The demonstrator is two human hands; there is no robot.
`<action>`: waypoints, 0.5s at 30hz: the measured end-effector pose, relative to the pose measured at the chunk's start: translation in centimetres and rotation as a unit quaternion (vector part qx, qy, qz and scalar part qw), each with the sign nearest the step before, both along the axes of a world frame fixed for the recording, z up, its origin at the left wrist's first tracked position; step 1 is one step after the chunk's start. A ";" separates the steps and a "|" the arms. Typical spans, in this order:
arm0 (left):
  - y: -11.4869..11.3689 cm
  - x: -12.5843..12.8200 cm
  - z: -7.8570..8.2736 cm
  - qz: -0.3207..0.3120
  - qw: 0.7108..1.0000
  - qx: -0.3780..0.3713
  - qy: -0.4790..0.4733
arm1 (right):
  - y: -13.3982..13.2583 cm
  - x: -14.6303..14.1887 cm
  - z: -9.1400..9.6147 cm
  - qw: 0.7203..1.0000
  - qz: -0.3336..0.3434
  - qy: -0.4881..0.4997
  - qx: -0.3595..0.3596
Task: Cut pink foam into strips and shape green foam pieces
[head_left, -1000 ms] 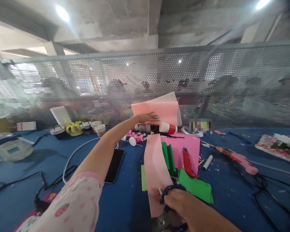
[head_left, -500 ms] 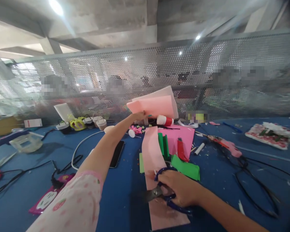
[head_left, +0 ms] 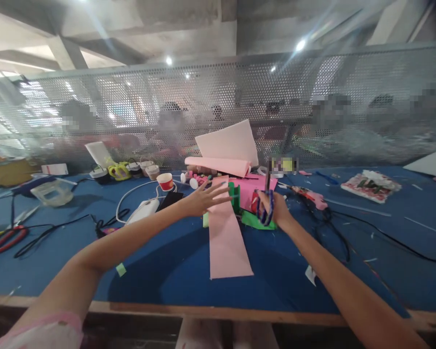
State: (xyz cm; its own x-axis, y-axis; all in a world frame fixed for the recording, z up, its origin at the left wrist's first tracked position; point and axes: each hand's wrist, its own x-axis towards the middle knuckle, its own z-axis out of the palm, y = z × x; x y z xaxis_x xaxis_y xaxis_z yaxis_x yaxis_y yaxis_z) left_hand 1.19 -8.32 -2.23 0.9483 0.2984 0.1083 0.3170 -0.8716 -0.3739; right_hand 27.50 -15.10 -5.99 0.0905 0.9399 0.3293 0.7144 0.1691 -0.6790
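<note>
Pink strip lies mid-frame, blue tabletop between its bottom end and the front edge. My left hand is back from the pink sheet up top, fingers loose and spread over the strip; my right hand grips the scissors, now blades-up right of it.

Pink strip, lower centre: matt, smooth, paper- or felt-like. Scissors, right of centre: metal blades, plastic handles. Screen, across mid-frame: perforated metal. Box, left: translucent plastic, glossy. Ceiling, top: matt concrete, rough.
</note>
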 end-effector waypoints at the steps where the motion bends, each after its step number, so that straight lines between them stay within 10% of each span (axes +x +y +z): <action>1: -0.7 0.1 -0.6 -0.011 1.000 -0.008 0.008 | 0.4 0.9 0.2 0.999 -0.037 -0.022 -0.008; 9: -2.2 0.7 -2.3 -0.002 0.988 -0.143 -0.064 | 0.6 3.8 0.1 0.956 -0.220 -0.166 -0.095; 15: -3.2 -0.3 -1.9 0.050 0.897 -0.281 -0.337 | 0.3 4.2 -0.9 0.940 -0.238 -0.208 -0.132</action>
State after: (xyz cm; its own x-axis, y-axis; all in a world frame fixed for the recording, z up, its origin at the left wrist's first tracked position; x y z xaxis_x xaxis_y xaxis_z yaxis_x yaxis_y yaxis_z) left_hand 0.88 -11.56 -4.10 0.6885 0.5661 0.4533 0.3938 -0.8167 0.4219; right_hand 31.73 -14.78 -6.92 0.4369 0.8792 0.1900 0.8788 -0.3722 -0.2984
